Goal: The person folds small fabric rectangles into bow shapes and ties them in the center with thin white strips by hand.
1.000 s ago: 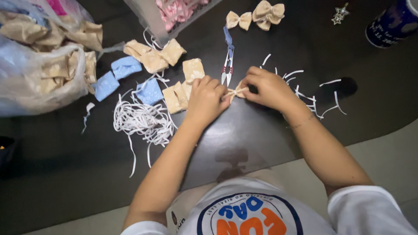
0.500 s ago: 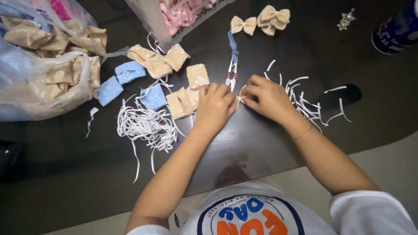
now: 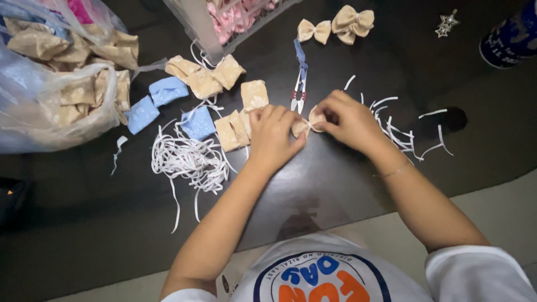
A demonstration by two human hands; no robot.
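Note:
A small beige fabric bow (image 3: 306, 124) is pinched between both of my hands over the dark table (image 3: 335, 173). My left hand (image 3: 273, 136) grips its left side and my right hand (image 3: 345, 118) grips its right side, fingers curled. A thin white strip loops around the bow's middle. Just beyond my fingers lie small thread snips (image 3: 299, 84) with a blue strap.
Beige and blue fabric pieces (image 3: 224, 100) and a tangle of white strips (image 3: 187, 159) lie left of my hands. Cut white strips (image 3: 400, 131) lie right. Two finished beige bows (image 3: 335, 25), a clear bin of pink bows (image 3: 229, 17), a plastic bag of fabric (image 3: 56, 84), a blue cup (image 3: 512, 36).
The bow has spread out more between my fingers, and its beige fabric shows more. My hands stay close together in nearly the same spot.

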